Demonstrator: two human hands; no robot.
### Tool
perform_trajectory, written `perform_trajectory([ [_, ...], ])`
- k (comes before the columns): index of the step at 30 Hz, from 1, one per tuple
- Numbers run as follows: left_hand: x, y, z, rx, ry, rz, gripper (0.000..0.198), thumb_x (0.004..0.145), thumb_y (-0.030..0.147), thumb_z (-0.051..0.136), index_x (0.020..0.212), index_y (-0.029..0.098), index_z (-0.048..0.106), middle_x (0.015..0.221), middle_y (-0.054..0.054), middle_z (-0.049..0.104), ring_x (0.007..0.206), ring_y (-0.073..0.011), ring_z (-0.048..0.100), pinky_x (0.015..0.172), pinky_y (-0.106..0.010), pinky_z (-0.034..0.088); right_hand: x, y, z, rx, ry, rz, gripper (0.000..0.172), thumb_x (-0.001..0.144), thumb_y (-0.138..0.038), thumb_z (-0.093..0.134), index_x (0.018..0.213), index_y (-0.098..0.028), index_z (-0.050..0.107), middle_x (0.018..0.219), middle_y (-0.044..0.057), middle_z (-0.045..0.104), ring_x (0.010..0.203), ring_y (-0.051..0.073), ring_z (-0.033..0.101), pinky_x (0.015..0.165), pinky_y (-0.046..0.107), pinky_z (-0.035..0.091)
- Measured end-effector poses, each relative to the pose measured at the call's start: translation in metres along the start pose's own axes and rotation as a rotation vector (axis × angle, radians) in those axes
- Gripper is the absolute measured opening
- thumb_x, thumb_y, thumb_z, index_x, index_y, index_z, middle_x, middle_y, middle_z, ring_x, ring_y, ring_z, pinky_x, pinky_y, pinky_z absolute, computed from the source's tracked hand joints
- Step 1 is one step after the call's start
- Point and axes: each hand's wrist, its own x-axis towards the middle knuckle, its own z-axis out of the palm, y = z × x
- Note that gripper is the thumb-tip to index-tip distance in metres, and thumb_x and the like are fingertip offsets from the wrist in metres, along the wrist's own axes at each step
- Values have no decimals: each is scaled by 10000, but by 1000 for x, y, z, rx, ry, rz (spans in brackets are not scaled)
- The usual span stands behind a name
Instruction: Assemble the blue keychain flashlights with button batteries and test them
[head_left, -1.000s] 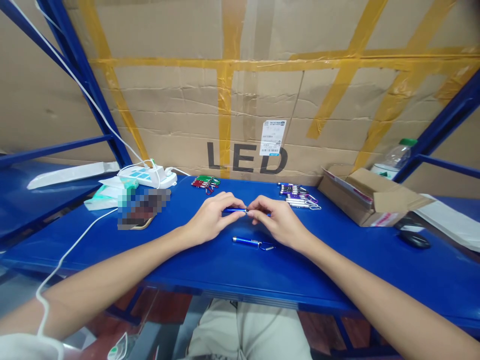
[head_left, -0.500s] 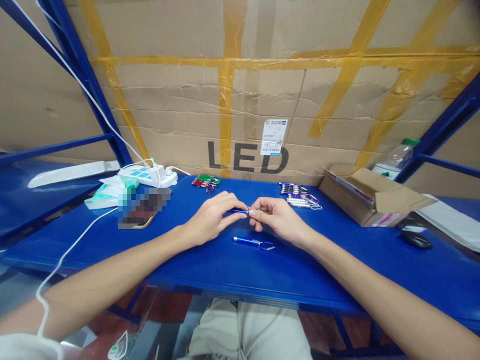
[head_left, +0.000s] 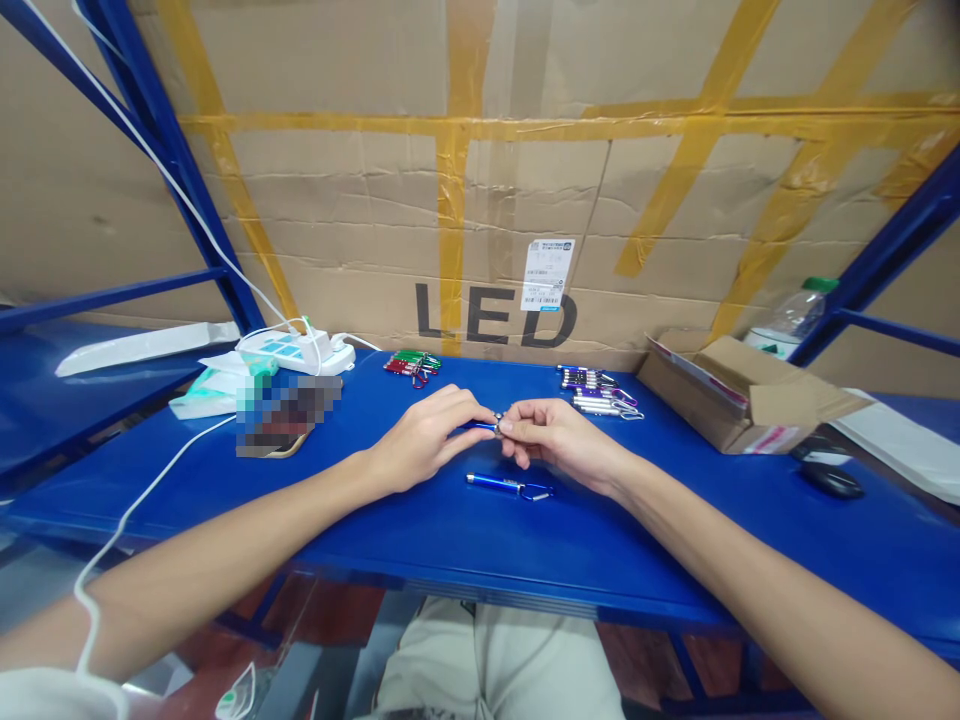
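Note:
My left hand (head_left: 431, 437) is closed round the barrel of a slim blue keychain flashlight (head_left: 484, 426), whose body shows only between thumb and fingers. My right hand (head_left: 551, 437) pinches the small metal end of that same flashlight; the fingertips cover most of this end. Just below both hands, a second blue keychain flashlight (head_left: 495, 484) with a blue carabiner clip lies on the blue table (head_left: 465, 550). Beyond my right hand rest several silver, purple and dark keychain flashlights (head_left: 596, 390). Past my left hand sits a group of red and green ones (head_left: 411, 365).
On the left are a phone (head_left: 285, 420), a tissue pack (head_left: 217, 390) and a white power strip (head_left: 292, 350) with cables. To the right stand an open cardboard box (head_left: 750, 400), a black mouse (head_left: 831, 478) and a plastic bottle (head_left: 799, 315). A large taped carton (head_left: 360, 220) walls the back.
My right hand's fingers have shifted slightly at the metal end of the flashlight. My left hand keeps its grip, and the things on the table have not moved.

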Motion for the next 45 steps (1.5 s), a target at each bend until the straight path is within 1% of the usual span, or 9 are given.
perform_trajectory([
  [4,0,-2,2,0,2,-2,210,1101,307,578,1188,173,715,1006,-87,744,923,-205,651,863,-340,541,-1,-3,1,-38,-7,-3,404,792,-520,906,828,-173,702,789,32,738,623,121,601,627,278,487],
  [7,-1,-5,4,13,15,-58,216,1096,338,588,1163,180,719,999,-79,735,923,-208,651,859,-337,535,-1,-6,-2,-195,6,-81,389,890,-560,793,858,-188,682,809,33,735,614,131,579,624,292,465],
  [10,-2,-9,6,22,4,-153,232,1088,362,603,1185,186,720,1037,-73,746,960,-217,661,893,-350,534,0,-9,-11,-547,173,-263,304,1023,-471,601,877,-209,651,829,37,729,673,167,599,676,319,461],
  [13,-2,-13,7,26,-38,-228,263,1090,386,597,1216,195,728,1087,-74,763,1010,-232,678,940,-378,534,1,-9,-25,-938,403,-403,124,1031,-305,547,1024,-224,640,947,59,749,847,222,662,789,350,458],
  [19,-3,-14,9,-30,-180,-265,266,1078,416,614,1101,204,774,1045,-66,765,993,-229,684,942,-376,529,5,-2,-39,-1261,375,-315,92,982,-145,556,975,-216,615,981,74,745,878,236,652,780,336,429],
  [25,-7,-17,14,-64,-274,-233,223,1051,406,668,1097,234,802,1028,-54,739,1019,-227,664,957,-363,498,5,3,-37,-1315,217,-290,99,967,-119,604,937,-212,615,960,72,724,872,235,630,792,332,433],
  [32,-7,-14,16,-75,-341,-229,206,1031,383,701,1145,239,795,1089,-53,746,1085,-242,652,984,-373,480,4,4,-31,-1356,188,-244,107,980,-116,586,957,-211,628,972,86,713,905,251,637,829,355,443],
  [38,-5,-10,13,-89,-326,-248,205,1050,383,672,1144,229,771,1082,-50,740,1055,-238,634,977,-378,460,5,5,-39,-1335,203,-201,41,1017,-224,642,1037,-201,615,1063,120,688,976,272,650,875,377,473],
  [45,-1,-8,9,-72,-338,-309,207,1072,394,638,1137,233,750,1067,-28,762,1033,-227,642,934,-340,463,8,7,-44,-1261,122,-115,59,1005,-184,618,948,-197,626,1014,102,694,902,237,640,796,330,446],
])
